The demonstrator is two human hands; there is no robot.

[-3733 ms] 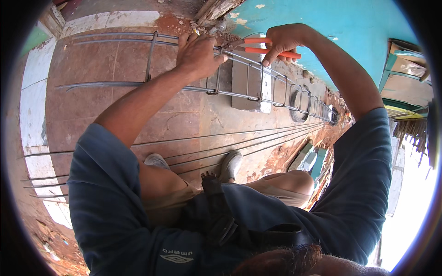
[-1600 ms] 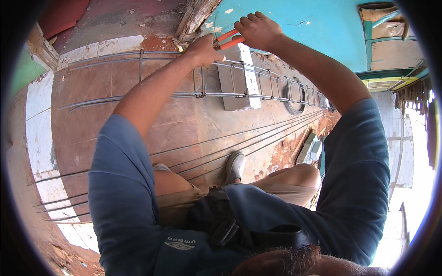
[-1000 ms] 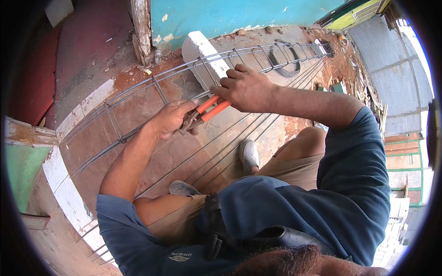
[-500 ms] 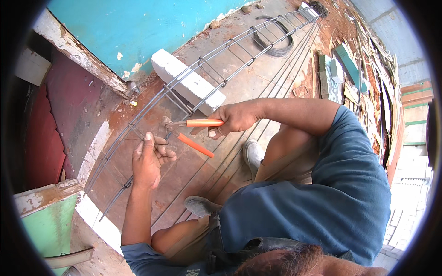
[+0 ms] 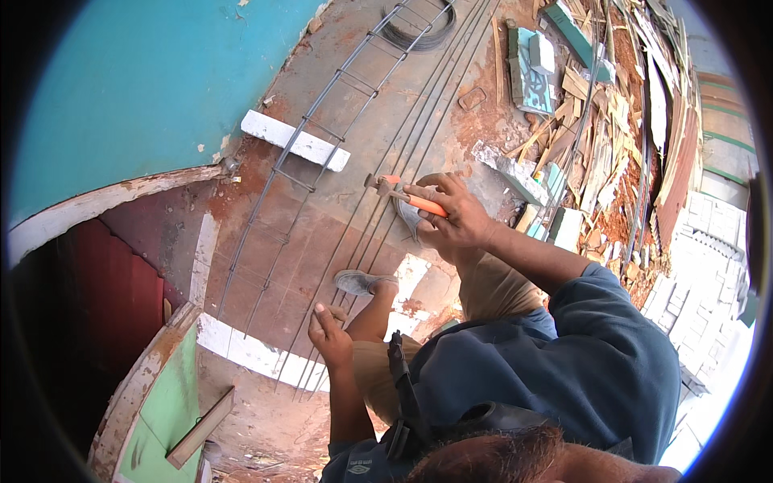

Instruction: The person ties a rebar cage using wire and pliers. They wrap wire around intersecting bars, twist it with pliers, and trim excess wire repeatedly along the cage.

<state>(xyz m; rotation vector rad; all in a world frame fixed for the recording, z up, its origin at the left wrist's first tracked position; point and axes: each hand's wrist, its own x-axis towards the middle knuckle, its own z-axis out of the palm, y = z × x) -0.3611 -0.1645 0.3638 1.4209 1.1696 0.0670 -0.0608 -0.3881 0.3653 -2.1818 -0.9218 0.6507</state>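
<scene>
My right hand point(image 5: 451, 216) is shut on orange-handled pliers point(image 5: 403, 196), their jaws pointing left above the tiled floor. My left hand point(image 5: 330, 336) reaches low toward the long loose steel rods point(image 5: 362, 233) lying on the floor, its fingers closed at the rods' near end; whether it grips one I cannot tell. A ladder-like rebar cage point(image 5: 306, 153) runs away from me and rests on a white block point(image 5: 295, 140). My shoes point(image 5: 360, 282) stand among the rods.
A turquoise wall point(image 5: 137, 88) borders the left. A coil of wire point(image 5: 419, 32) lies at the far end. Piles of wood scraps and blocks point(image 5: 588, 105) fill the right side. A dark red doorway point(image 5: 88, 322) with a green frame is at lower left.
The view has swung away from the cage. My left hand has dropped from the cage down to the loose rods. My right hand still holds the pliers, now away from the cage.
</scene>
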